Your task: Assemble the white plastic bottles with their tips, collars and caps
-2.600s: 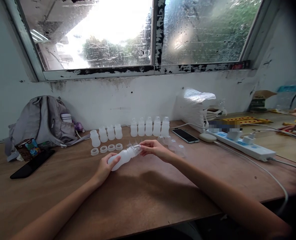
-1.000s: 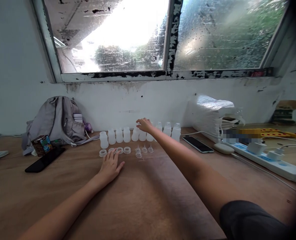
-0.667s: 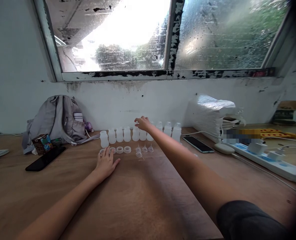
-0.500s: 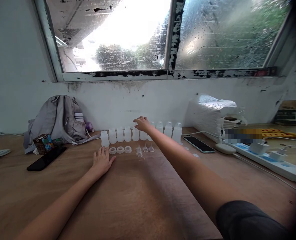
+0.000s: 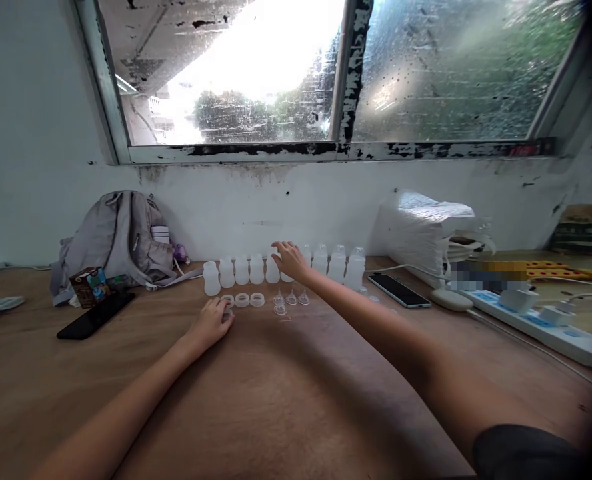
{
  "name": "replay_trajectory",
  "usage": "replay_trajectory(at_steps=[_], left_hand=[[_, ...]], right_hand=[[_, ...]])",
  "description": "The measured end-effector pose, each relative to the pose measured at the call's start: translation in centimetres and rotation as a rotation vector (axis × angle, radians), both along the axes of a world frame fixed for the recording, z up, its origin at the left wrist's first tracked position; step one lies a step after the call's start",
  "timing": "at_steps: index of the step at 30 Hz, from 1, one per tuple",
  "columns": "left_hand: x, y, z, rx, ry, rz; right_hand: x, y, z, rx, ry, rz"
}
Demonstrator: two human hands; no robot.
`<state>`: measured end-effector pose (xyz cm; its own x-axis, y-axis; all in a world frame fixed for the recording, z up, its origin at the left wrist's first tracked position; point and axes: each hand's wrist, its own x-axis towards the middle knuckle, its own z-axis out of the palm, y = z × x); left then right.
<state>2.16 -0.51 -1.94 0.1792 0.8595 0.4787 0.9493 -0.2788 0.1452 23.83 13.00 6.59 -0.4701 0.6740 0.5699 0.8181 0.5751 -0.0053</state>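
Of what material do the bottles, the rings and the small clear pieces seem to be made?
Bottles: probably plastic, satin finish, since they look milky and translucent.
Rings: likely plastic too, being translucent whitish and evenly round.
Small clear pieces: glossy and see-through, with bright highlights; perhaps silicone, though plastic is possible.

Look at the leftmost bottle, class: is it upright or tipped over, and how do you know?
Upright: the leftmost bottle stands on its base, with its neck at the top.

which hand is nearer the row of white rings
Left. The left hand is right at the left end of the white rings. The right hand is beyond them and to the right, up by the standing bottles.
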Motion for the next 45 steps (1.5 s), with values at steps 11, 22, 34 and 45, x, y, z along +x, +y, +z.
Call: replay_trajectory(at_steps=[11, 22, 34, 45], left_hand=[[6.4, -4.7, 1.6, -0.171, -0.19, -0.545], [5.9, -4.2, 1.8, -0.056, -0.492, -0.434], [6.1, -4.2, 1.5, -0.127, -0.232, -0.392], [6.0, -4.2, 1.5, -0.115, -0.295, -0.405]], right_hand=[[3.8, -7.4, -9.4, -0.202, 0.075, 0.026], [3.4, -11.9, -8.2, -0.209, 0.036, 0.592], [2.9, -10.7, -8.7, -0.354, 0.407, 0.373], [2.8, -11.4, -8.7, -0.278, 0.273, 0.49]])
